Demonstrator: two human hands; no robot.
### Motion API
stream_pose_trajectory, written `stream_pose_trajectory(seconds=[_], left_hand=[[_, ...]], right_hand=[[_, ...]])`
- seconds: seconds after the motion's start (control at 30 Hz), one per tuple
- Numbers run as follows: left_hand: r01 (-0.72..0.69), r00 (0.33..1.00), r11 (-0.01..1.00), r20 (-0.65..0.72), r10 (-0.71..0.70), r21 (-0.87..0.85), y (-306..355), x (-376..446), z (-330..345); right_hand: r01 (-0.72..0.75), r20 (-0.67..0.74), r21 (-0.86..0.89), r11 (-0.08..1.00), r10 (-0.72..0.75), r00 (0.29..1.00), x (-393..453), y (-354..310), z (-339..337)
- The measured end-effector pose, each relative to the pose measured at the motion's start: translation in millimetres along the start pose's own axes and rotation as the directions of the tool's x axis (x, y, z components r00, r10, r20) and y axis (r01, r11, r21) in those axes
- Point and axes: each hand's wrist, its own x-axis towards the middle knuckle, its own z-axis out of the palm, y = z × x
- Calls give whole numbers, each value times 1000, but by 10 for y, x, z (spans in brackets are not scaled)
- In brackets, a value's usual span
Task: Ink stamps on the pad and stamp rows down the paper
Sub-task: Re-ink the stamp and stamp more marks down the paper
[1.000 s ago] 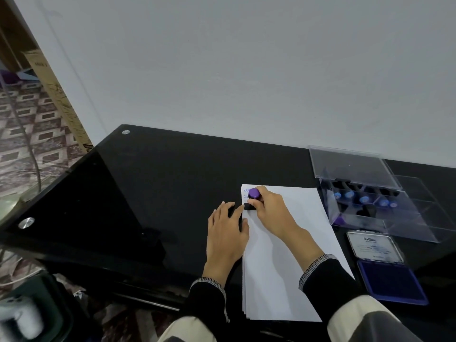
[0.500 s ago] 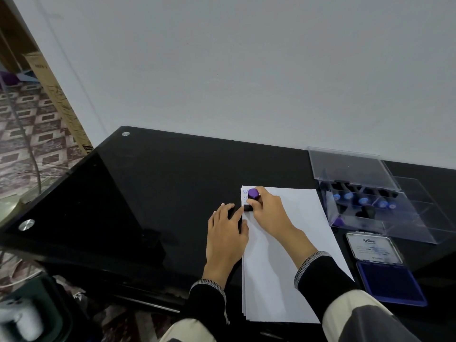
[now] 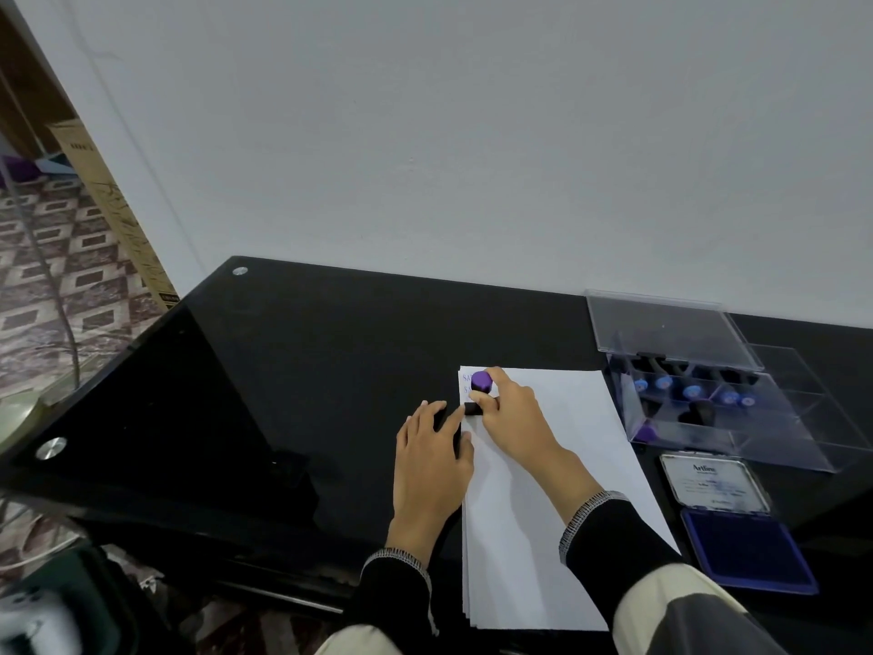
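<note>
A person's right hand (image 3: 512, 420) pinches a small stamp (image 3: 479, 392) with a purple knob on top and a black base, fingers curled around it, holding it upright with its base down on the far left corner of a stack of white paper (image 3: 557, 494). Two faint blue printed lines show on the paper just beyond the stamp, toward the far edge. The left hand (image 3: 432, 458) lies flat with fingers straight and slightly spread, resting across the paper's left edge just beside the stamp, steadying the sheet. The rest of the paper, toward the person, is blank, so the next print likely belongs just nearer the body along the left margin. The open blue ink pad (image 3: 744, 548) sits to the right of the paper, on the right hand's side, near a clear box (image 3: 803, 446) holding more stamps, all on a black table (image 3: 307, 371).
</note>
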Motion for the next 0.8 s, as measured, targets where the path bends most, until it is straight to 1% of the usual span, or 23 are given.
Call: stream_pose_trajectory(seconds=[0.1,0.17,0.3,0.37,0.53,0.73,0.8], left_hand=[[3,1000,999,-10,-3,-53,1,1,-5],[24,999,994,-19,-27,-109,-3,4,-11],[56,997,985,-52,-65,-164,-22,7,-22],[62,996,980,-47,-72,-189,-26,12,-26],[35,999,991,-7,-36,-132,-45,14,-10],[12,1000,993,28,-9,-120,-50,15,-11],[6,999,993,37,-2,-117,-59,14,-10]], right_hand=[[22,-7,-5,1000,-22,1000,-50,12,0],[40,-20,-18,999,-41,999,-85,27,6],[42,-30,-54,998,-43,999,-67,32,-18],[54,-41,-37,998,-55,998,-35,27,-30],[66,-71,-16,998,-67,995,-28,33,-14],[65,-79,-56,996,-69,994,-71,69,11],[66,-64,-45,997,-69,996,-39,45,-15]])
